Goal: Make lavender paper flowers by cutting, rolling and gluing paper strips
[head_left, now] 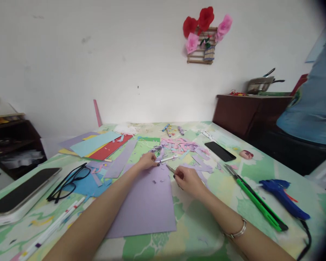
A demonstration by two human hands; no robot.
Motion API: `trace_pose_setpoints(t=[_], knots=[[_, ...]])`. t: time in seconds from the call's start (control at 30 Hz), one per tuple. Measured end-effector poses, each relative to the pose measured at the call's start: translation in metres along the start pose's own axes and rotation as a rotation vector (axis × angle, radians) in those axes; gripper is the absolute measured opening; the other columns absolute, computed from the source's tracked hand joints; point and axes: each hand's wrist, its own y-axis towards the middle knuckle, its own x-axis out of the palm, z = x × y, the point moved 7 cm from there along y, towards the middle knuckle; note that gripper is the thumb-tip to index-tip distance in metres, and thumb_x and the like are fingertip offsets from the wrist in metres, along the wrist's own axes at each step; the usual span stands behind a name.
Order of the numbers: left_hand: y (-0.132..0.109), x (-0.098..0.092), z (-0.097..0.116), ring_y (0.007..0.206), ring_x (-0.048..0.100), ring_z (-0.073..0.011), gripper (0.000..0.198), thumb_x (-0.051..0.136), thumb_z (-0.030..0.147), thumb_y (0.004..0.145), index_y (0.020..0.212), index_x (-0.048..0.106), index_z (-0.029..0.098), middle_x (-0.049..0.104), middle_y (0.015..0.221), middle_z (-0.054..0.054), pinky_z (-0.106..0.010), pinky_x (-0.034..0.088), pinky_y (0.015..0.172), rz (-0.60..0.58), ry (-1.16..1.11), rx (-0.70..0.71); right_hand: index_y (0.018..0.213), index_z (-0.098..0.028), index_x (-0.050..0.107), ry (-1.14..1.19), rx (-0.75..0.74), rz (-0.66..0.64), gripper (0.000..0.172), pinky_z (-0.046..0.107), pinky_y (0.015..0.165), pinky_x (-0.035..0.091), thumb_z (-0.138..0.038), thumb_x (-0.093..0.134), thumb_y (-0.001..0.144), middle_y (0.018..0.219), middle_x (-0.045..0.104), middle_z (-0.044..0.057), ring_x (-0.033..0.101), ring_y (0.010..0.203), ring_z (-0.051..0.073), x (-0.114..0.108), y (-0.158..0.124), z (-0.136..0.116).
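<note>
My left hand [149,161] is at the far edge of a large lilac paper sheet [148,206], thumb and finger closed at the near end of a slim white marker [167,158]. The marker points to the right. Over the sheet's right edge, my right hand [188,180] pinches a thin pointed tool [170,168], its tip toward the marker; its exact kind is unclear. Small dark scraps [158,181] lie on the sheet. Beyond my hands is a pile of pink paper shreds [178,145], with lilac strips [202,164] to its right.
Coloured paper sheets [97,143], black glasses [69,183], a phone [21,192] and white markers [53,226] lie left. To the right are another phone [220,150], a green utility knife [256,199] with its blade out, and a blue glue gun [284,197] with a cord.
</note>
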Motion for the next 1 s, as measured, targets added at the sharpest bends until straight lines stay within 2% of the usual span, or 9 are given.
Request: trace_pose_setpoints(t=[0.17,0.27,0.37,0.5,0.6,0.7,0.8,0.9,1.0], knots=[[-0.004,-0.010,-0.012,0.071,0.059,-0.0135,0.020,0.061,0.031,0.085,0.084,0.061,0.012,0.062,0.080,-0.001,-0.030,0.050,0.067,-0.024,-0.001,-0.025,0.073,-0.017,0.059,0.009,-0.014,-0.007,0.013,0.024,0.061,0.035,-0.008,0.050,0.075,0.070,0.066,0.002,0.056,0.064,0.014,0.002,-0.001,-0.001],[-0.012,-0.018,-0.018,0.060,0.052,-0.0126,0.021,0.078,0.026,0.063,0.065,0.060,0.014,0.055,0.060,0.004,-0.025,0.040,0.057,0.045,-0.057,-0.002,0.073,-0.017,0.059,0.024,-0.017,-0.007,0.013,0.025,0.061,0.035,-0.008,0.050,0.075,0.070,0.065,0.002,0.055,0.064,0.014,0.003,-0.001,-0.001],[-0.020,-0.026,-0.020,0.056,0.048,-0.0134,0.023,0.080,0.021,0.045,0.050,0.058,0.017,0.051,0.050,0.005,-0.024,0.030,0.053,0.140,-0.148,0.031,0.072,-0.017,0.059,0.044,-0.019,-0.002,0.013,0.025,0.061,0.035,-0.007,0.050,0.074,0.070,0.065,0.002,0.055,0.064,0.014,0.003,0.000,0.000],[-0.032,-0.048,-0.026,0.054,0.045,-0.0131,0.019,0.074,0.026,0.050,0.046,0.057,0.018,0.051,0.048,0.003,-0.024,0.027,0.052,0.292,-0.319,0.017,0.072,-0.018,0.058,0.082,-0.031,0.007,0.014,0.026,0.060,0.037,-0.006,0.050,0.073,0.067,0.063,0.001,0.054,0.061,0.013,0.001,0.000,-0.001],[-0.047,-0.061,-0.026,0.048,0.040,-0.0110,0.025,0.069,0.040,0.059,0.056,0.061,0.017,0.049,0.049,0.003,-0.024,0.026,0.049,0.395,-0.500,-0.023,0.089,-0.019,0.059,0.149,-0.079,0.005,0.020,0.024,0.060,0.040,-0.007,0.051,0.075,0.072,0.062,0.000,0.054,0.062,0.012,0.001,0.000,-0.006],[-0.063,-0.052,-0.005,0.045,0.038,-0.0101,0.038,0.064,0.053,0.063,0.065,0.063,0.016,0.049,0.050,0.003,-0.023,0.028,0.045,0.402,-0.684,-0.010,0.111,-0.023,0.054,0.335,-0.204,0.004,0.038,0.023,0.061,0.044,-0.009,0.054,0.075,0.087,0.060,0.001,0.054,0.067,0.011,0.003,-0.002,-0.018],[-0.080,-0.030,0.032,0.047,0.042,-0.0108,0.043,0.060,0.058,0.069,0.070,0.065,0.015,0.052,0.052,0.001,-0.023,0.032,0.046,0.358,-0.812,0.042,0.120,-0.026,0.051,0.477,-0.334,0.014,0.049,0.024,0.063,0.046,-0.008,0.056,0.074,0.099,0.057,0.004,0.055,0.076,0.012,0.006,-0.007,-0.030],[-0.095,-0.012,0.064,0.055,0.047,-0.0113,0.041,0.060,0.055,0.073,0.064,0.065,0.015,0.055,0.057,0.000,-0.022,0.037,0.052,0.345,-0.889,0.107,0.113,-0.026,0.057,0.542,-0.412,0.006,0.046,0.025,0.066,0.047,-0.004,0.055,0.072,0.098,0.057,0.004,0.055,0.079,0.013,0.009,-0.012,-0.036],[-0.103,0.000,0.073,0.047,0.040,-0.0085,0.039,0.062,0.053,0.074,0.070,0.069,0.015,0.051,0.052,0.002,-0.021,0.031,0.045,0.335,-0.974,0.090,0.093,-0.023,0.066,0.633,-0.349,0.056,0.032,0.025,0.064,0.046,-0.003,0.055,0.070,0.088,0.060,0.002,0.056,0.075,0.013,0.007,-0.011,-0.030]])
